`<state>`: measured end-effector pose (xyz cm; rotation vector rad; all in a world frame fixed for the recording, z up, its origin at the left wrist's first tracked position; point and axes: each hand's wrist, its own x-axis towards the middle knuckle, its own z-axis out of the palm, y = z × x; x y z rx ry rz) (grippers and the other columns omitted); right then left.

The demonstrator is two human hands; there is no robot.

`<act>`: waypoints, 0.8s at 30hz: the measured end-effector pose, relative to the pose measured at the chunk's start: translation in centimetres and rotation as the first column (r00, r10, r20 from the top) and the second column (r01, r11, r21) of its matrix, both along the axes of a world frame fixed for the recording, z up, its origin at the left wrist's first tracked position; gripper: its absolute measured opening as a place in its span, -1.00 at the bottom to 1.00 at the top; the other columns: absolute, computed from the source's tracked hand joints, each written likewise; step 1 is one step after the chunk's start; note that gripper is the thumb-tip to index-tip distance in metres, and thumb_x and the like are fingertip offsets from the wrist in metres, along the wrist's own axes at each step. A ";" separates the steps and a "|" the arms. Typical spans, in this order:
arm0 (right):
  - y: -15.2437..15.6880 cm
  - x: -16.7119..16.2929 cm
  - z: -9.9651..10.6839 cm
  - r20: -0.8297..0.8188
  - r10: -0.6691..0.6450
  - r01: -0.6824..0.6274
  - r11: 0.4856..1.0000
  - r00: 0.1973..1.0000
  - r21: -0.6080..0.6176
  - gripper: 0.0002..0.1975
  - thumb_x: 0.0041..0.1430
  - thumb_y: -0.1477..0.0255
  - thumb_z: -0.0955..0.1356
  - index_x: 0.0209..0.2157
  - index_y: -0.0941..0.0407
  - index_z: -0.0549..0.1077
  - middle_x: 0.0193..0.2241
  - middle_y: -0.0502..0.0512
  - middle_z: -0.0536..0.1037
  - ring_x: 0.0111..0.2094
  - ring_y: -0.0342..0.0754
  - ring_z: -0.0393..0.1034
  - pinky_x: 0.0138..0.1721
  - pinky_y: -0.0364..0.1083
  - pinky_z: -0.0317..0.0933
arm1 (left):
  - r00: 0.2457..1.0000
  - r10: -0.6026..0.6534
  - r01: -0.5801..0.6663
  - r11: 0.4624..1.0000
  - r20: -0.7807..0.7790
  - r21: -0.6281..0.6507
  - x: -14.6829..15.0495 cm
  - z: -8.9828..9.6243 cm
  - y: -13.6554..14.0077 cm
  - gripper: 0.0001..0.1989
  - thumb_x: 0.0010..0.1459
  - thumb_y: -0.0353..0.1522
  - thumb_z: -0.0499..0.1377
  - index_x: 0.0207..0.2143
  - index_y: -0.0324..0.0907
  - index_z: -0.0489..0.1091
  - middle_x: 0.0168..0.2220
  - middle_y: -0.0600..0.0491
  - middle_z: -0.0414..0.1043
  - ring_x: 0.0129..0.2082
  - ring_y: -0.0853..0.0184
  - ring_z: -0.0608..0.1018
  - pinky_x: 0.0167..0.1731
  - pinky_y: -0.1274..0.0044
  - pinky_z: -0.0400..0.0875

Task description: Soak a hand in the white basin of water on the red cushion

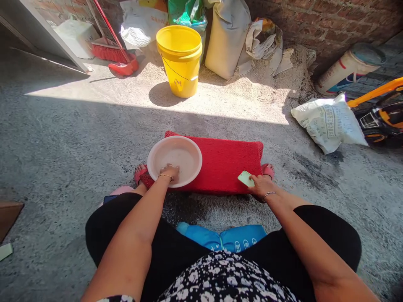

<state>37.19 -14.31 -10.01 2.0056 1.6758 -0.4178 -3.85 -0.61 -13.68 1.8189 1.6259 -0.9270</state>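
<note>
A pale pink basin (152,161), with what looks like shallow water in it, sits on the left part of a red cloth-covered bench (223,161). My left hand (170,171) reaches down into the basin with its fingers apart, and I see nothing in it. At the bench's right end, my right hand (260,186) grips a pale green phone case (245,179) by its right edge, between thumb and fingers. The case lies flat on or just above the red cloth; I cannot tell which. My feet in pink sandals show at both ends of the bench.
A yellow bucket (182,67) stands beyond the bench. Behind it are a red broom and dustpan (124,67) and full sacks (226,42) along a brick wall. At right lie a white bag (329,121) and an orange-black machine (382,117). Blue cloth (201,237) shows between my knees.
</note>
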 end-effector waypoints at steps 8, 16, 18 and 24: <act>2.3 -22.6 -2.0 -0.342 0.496 -0.491 0.864 0.798 0.107 -0.54 0.11 0.21 0.37 0.05 0.01 0.37 -0.06 0.20 0.41 -0.05 0.08 0.31 -0.12 -0.03 0.20 | 1.000 -0.003 0.003 1.000 -0.002 -0.005 -0.1 -0.5 0.0 -0.35 0.04 -0.28 0.14 0.23 -0.01 0.19 0.26 -0.28 0.12 0.13 -0.11 0.38 0.03 0.15 0.28; -0.2 -7.4 -2.6 -0.142 0.175 -0.191 0.975 0.974 -0.110 -0.45 0.13 0.29 0.36 0.17 -0.03 0.27 0.00 0.21 0.40 -0.02 0.09 0.35 -0.12 -0.02 0.18 | 0.999 0.026 -0.027 0.999 0.030 0.044 0.2 -0.6 -0.2 -0.39 0.05 -0.22 0.14 0.20 -0.06 0.25 0.28 -0.31 0.09 0.15 -0.13 0.37 0.04 0.11 0.28; -1.9 -2.3 -2.4 -0.053 0.008 -0.015 0.990 0.999 -0.141 -0.46 0.14 0.30 0.34 0.17 -0.01 0.27 0.00 0.21 0.40 -0.04 0.10 0.38 -0.14 -0.01 0.19 | 0.998 0.038 -0.042 0.997 0.048 0.071 0.3 -0.4 -0.4 -0.43 0.10 -0.21 0.11 0.19 -0.07 0.27 0.23 -0.30 0.18 0.15 -0.08 0.37 0.05 0.14 0.29; -1.9 1.1 -1.6 -0.021 -0.169 0.168 0.983 0.985 -0.069 -0.48 0.16 0.19 0.32 0.14 0.04 0.31 0.02 0.27 0.40 -0.03 0.12 0.39 -0.14 0.00 0.20 | 0.995 0.079 -0.090 0.981 0.068 0.173 0.9 -0.5 -0.1 -0.30 0.16 -0.18 0.09 0.33 0.07 -0.03 0.35 -0.23 -0.02 0.28 -0.08 0.19 0.07 0.07 0.26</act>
